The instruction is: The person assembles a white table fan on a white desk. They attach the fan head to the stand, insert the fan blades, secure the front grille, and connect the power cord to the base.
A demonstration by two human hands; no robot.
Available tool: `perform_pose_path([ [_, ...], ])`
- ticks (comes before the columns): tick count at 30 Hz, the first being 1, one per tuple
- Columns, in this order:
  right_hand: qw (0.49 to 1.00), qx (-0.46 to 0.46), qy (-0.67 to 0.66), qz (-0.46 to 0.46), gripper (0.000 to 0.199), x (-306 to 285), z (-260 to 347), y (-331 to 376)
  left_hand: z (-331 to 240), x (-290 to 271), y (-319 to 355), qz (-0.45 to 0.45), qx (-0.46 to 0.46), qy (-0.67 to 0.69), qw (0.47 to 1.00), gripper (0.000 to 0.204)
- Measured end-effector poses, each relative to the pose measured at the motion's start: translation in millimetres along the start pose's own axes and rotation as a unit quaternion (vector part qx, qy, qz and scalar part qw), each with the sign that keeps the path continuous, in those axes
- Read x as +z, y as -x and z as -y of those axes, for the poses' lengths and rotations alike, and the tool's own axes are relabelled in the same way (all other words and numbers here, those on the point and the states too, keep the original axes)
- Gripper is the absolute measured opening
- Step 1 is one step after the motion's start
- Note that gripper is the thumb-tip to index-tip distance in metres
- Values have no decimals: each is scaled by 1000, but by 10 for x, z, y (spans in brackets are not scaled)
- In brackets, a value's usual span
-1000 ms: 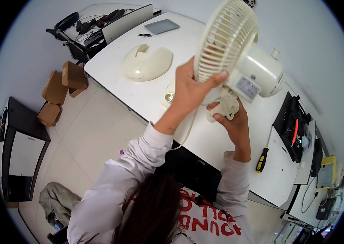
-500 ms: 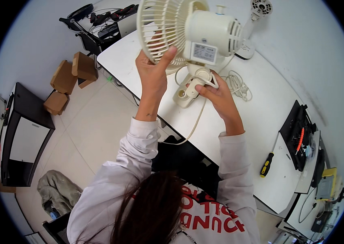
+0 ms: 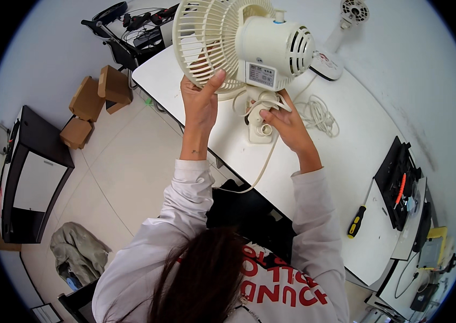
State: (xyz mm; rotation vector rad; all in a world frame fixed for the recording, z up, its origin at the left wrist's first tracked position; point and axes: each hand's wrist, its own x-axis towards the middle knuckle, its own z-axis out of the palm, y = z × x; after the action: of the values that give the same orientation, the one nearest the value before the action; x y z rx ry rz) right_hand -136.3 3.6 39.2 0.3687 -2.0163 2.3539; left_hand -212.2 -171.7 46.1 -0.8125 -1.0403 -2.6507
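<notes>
The room had a pale tiled floor [image 3: 131, 177] and a long white bench [image 3: 357, 161] that ran off to the right. A person sat at the bench and held a cream fan [image 3: 239, 43] up off it, so the fan was in the air above the bench's near corner. The left hand [image 3: 201, 102] was closed on the rim of the fan's round cage, with the thumb up against the bars; that grip seemed to keep the heavy top from tipping. The right hand [image 3: 284, 118] was wrapped around the fan's neck, just under the motor, with fingers curled tight over a loop of cord [image 3: 263, 161]. That cord hung down from the fan past the bench's edge, so it looked as if it was held out of the way. Loose white cable [image 3: 319, 113] lay in a pile on the bench just beside the right hand. A small white fan [image 3: 341, 32] stood farther back, well apart from both hands. A screwdriver [image 3: 358, 218] with a yellow and black handle lay near the bench's front edge. A black tray [image 3: 400, 177] with tools sat at the right end. Brown boxes [image 3: 99, 97] sat on the floor to the left, near a dark cabinet [image 3: 29, 172]. A grey bag [image 3: 80, 258] lay on the floor behind the person.
</notes>
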Motion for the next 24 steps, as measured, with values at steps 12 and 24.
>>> perform_pose_path([
  [12,991,-87,74,-64,61,93,160,-126,39,246,-313,34,-2,-32,999,45],
  [24,983,-100,63,-138,45,-26,218,-294,159,339,-322,-10,-22,81,996,44],
])
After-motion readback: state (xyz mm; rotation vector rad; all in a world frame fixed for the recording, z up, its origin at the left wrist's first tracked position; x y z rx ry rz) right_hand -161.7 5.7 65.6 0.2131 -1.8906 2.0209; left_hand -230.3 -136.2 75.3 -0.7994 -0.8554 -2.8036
